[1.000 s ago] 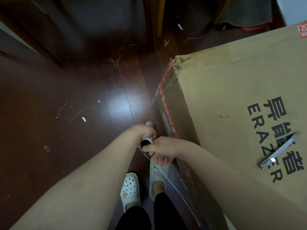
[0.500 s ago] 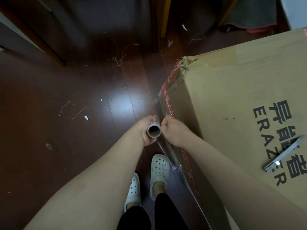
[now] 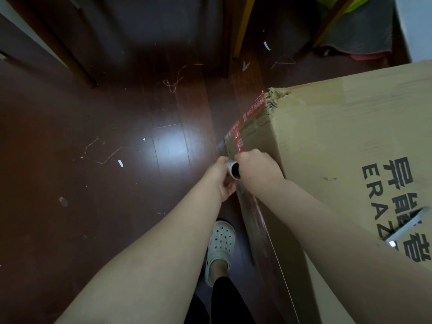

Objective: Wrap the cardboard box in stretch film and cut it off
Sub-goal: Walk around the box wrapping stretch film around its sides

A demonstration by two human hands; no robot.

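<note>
A large brown cardboard box (image 3: pixel 332 146) with black lettering and red tape fills the right side; its far top corner is torn. Against the box's left side I hold a stretch film roll (image 3: pixel 234 170), its open core end facing me. My left hand (image 3: pixel 222 177) grips the roll from the left. From the right, my right hand (image 3: pixel 253 168) curls round the roll's upper part, close to the red tape. Clear film (image 3: pixel 261 220) runs from the roll back along the box's lower left side. A silver utility knife (image 3: pixel 406 228) lies on top of the box.
Dark wooden floor (image 3: pixel 105 183) spreads to the left, littered with string and paper scraps. My foot in a white clog (image 3: pixel 221 244) stands beside the box. Wooden furniture legs (image 3: pixel 242 26) and a door frame stand at the back.
Both hands have carried the roll up and forward along the box's left side toward its far corner. The right hand moved from the film below the roll to grip the roll itself.
</note>
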